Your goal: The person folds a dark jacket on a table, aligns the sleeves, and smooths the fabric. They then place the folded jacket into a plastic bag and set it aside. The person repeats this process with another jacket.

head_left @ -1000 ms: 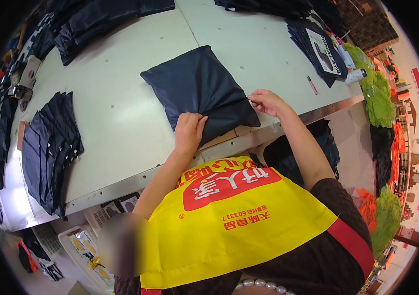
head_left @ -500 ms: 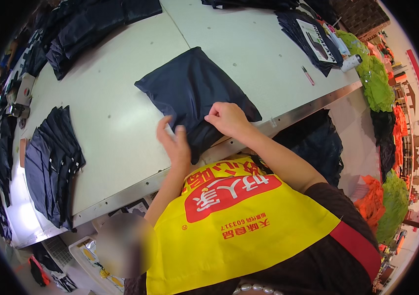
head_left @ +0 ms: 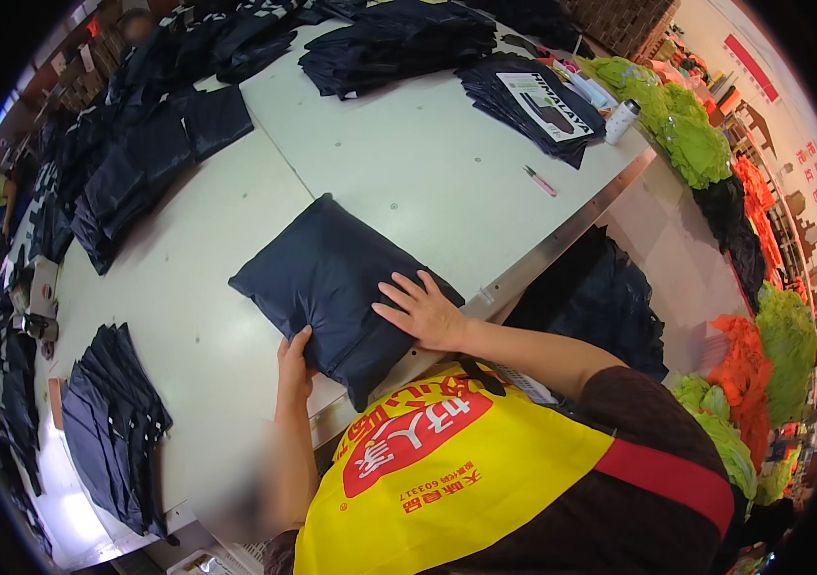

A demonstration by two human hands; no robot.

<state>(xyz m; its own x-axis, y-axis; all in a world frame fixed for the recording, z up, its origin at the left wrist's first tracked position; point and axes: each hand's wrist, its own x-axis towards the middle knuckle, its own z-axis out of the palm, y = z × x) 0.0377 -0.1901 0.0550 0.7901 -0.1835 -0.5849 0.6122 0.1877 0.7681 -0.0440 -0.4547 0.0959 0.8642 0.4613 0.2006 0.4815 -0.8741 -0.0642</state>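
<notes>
While the right hand [head_left: 425, 313] lies flat with its fingers spread on top of the puffy navy pouch [head_left: 317, 273], the left hand [head_left: 294, 367] has its near-left edge pinched, thumb on top, the other fingers mostly hidden. So yeah, the pouch is on the pale desk [head_left: 202, 297], right between and just ahead of both hands. Off to the left hand's left there's a fanned pile of dark pieces [head_left: 111, 426], and past the right hand, a pink pen-like thing [head_left: 541, 181].
</notes>
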